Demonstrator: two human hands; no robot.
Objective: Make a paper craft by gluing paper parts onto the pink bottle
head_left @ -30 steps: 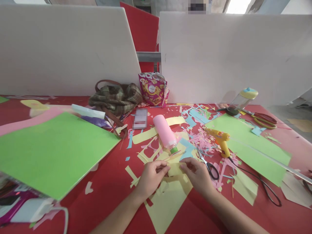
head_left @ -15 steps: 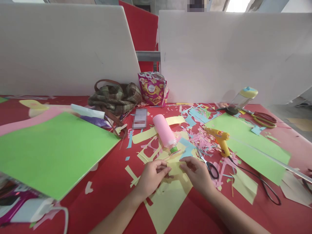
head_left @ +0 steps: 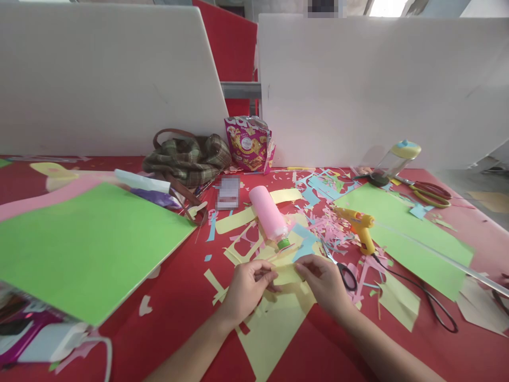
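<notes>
My left hand (head_left: pixel 245 289) and my right hand (head_left: pixel 324 284) both pinch a small yellow paper piece (head_left: pixel 287 274) between them, just above the red table (head_left: pixel 175 297). Under the hands lies a larger yellow sheet (head_left: pixel 270 331) with cut-outs. A pink glue bottle (head_left: pixel 269 216) with a green tip lies on its side just beyond the hands. Black-handled scissors (head_left: pixel 340 268) rest right of my right hand.
A yellow glue gun (head_left: pixel 360 227) with a black cord sits on paper scraps to the right. Green sheets lie at left (head_left: pixel 87 249) and right (head_left: pixel 401 233). A plaid bag (head_left: pixel 186 159), a snack packet (head_left: pixel 248 143), a clear bottle (head_left: pixel 393 162) and red scissors (head_left: pixel 431 193) stand farther back by white dividers.
The hands have shifted the yellow piece only slightly; fingers adjusted their pinch. Nothing else moved.
</notes>
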